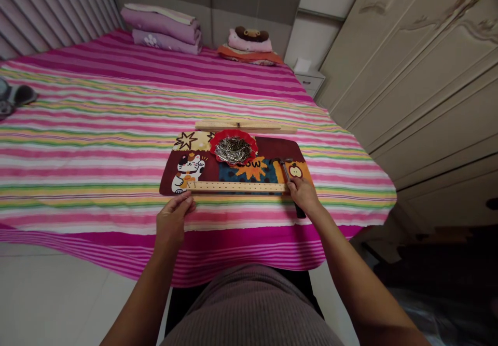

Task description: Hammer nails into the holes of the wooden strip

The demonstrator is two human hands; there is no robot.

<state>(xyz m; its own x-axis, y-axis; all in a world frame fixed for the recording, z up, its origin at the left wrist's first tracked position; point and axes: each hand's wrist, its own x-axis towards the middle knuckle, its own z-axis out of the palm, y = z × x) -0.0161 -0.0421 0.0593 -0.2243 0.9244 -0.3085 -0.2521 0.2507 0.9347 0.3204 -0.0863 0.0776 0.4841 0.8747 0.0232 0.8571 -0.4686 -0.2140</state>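
Observation:
A pale wooden strip [237,187] lies across the near edge of a patterned mat [210,172], its top dotted with rows of small dark marks. Two or so thin nails [191,184] stand up near its left end. My left hand [174,215] pinches the strip's near edge at that end, thumb and fingers together. In my right hand [304,194] is a hammer [286,169], gripped by its dark handle, with the metal head pointing away over the mat. A red scalloped bowl [253,155] full of loose nails [233,150] sits behind the strip.
More wooden strips [249,126] lie beyond the mat on the striped bedspread [109,154]. Folded purple bedding [163,27] and a stacked pillow pile [251,45] are by the headboard. A grey plush object [15,97] is at far left, a wardrobe [420,60] at right.

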